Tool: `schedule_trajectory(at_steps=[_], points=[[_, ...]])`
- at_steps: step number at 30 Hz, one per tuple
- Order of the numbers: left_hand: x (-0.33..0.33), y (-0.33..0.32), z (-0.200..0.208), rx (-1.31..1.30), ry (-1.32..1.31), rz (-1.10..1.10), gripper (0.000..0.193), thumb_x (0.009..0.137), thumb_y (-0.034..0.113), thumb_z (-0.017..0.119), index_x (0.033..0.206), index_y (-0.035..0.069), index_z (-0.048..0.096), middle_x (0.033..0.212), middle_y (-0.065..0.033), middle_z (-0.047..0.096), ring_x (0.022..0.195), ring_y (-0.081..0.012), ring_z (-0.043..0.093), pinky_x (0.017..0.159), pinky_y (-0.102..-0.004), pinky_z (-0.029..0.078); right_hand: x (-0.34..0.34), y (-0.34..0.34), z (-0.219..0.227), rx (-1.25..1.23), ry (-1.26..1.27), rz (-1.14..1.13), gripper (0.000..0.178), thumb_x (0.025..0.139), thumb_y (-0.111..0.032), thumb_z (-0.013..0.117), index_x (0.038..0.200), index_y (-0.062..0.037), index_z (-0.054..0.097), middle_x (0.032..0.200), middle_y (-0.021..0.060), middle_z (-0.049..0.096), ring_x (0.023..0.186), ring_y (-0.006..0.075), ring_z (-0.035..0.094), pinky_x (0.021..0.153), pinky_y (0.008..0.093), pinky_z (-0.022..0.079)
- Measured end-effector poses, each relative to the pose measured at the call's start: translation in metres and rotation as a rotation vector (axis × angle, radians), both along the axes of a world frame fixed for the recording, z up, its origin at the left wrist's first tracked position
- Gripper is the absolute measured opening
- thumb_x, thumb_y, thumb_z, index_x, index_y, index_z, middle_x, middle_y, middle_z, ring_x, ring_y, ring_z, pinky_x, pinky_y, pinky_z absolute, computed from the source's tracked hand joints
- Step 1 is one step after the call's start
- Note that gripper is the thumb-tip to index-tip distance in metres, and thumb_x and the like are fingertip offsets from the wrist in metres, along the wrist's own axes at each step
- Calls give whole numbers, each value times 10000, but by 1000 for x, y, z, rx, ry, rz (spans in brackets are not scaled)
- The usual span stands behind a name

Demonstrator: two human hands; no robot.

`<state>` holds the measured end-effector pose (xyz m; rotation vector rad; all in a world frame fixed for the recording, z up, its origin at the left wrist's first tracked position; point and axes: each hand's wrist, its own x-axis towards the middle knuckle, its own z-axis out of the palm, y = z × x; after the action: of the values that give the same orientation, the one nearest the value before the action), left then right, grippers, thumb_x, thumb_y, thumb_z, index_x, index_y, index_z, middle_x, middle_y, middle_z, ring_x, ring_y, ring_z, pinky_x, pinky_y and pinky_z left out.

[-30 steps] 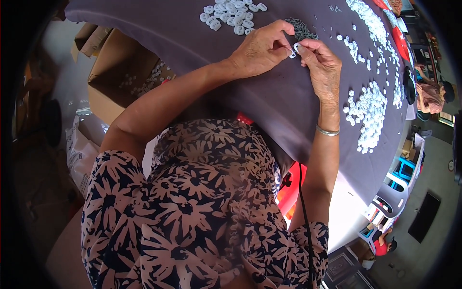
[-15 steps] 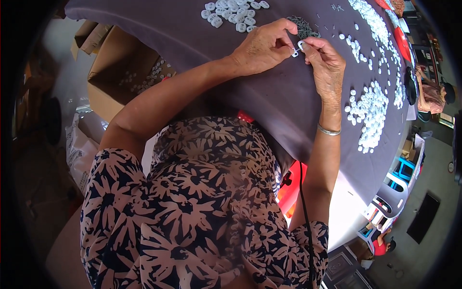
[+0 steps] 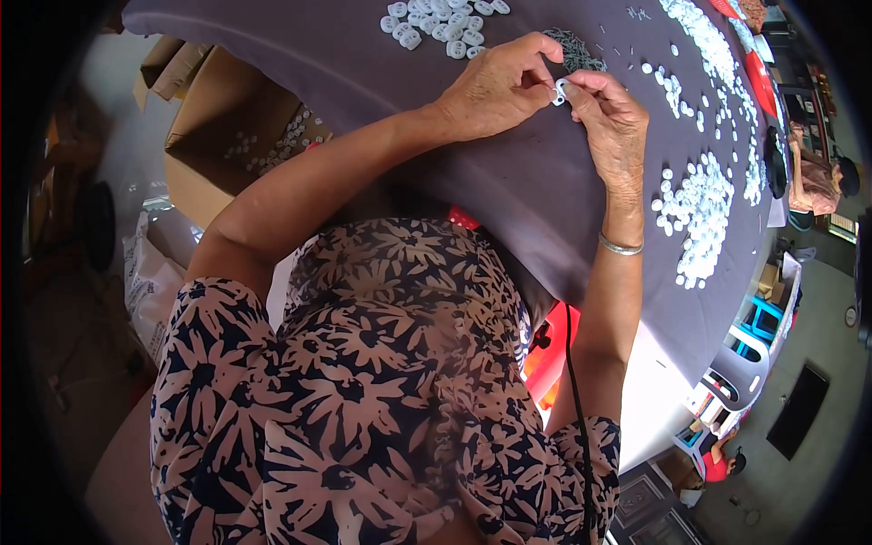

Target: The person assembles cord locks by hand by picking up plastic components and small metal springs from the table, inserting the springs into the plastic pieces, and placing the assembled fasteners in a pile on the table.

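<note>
Over the purple-grey tablecloth (image 3: 509, 173) my two hands meet, fingertips almost touching. My left hand (image 3: 498, 91) pinches a small white plastic piece (image 3: 559, 94) between thumb and finger. On the other side, the thumb and fingers of my right hand (image 3: 616, 127) close on white plastic at the same spot; the fingertips partly hide it. Just beyond them lies a heap of small grey metal pieces (image 3: 574, 50), which look like springs. A cluster of white oval pieces with holes (image 3: 447, 25) spreads beyond my left hand.
Right of my right arm lies a big pile of small white pieces (image 3: 699, 218), with more (image 3: 708, 45) scattered farther back. A cardboard box (image 3: 195, 168) with white pieces inside stands beside the table at left. Two other people (image 3: 813, 182) are off to the right.
My right hand has shifted slightly left toward my left hand. The two white parts, slightly apart before, now sit together between the fingertips.
</note>
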<state>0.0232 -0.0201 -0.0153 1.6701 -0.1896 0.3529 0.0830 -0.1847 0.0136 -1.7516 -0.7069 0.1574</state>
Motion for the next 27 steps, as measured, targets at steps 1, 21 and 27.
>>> schedule_trajectory(at_steps=[1, 21, 27], points=[[0, 0, 1, 0, 0, -1, 316, 808, 39, 586, 1112, 20, 503, 770, -58, 640, 691, -130, 596, 642, -270, 483, 0, 0, 0, 0, 0, -1, 127, 847, -13, 650, 973, 5, 658, 789, -12, 605, 653, 43, 486, 583, 178, 414], [-2, 8, 15, -220, 276, -93, 467, 807, 46, 632, 1232, 21, 441, 841, -57, 630, 756, -96, 563, 660, -233, 446, -13, 3, 2, -146, -253, -3, 267, 748, 85, 695, 990, -4, 626, 859, -13, 616, 692, 29, 538, 617, 174, 487], [-5, 14, 21, -245, 357, -149, 517, 784, 58, 659, 1247, 12, 435, 830, -53, 620, 733, -84, 536, 615, -229, 423, -12, 4, 0, -136, -326, 6, 254, 727, 72, 712, 954, -14, 636, 850, -16, 620, 675, 21, 531, 591, 171, 476]])
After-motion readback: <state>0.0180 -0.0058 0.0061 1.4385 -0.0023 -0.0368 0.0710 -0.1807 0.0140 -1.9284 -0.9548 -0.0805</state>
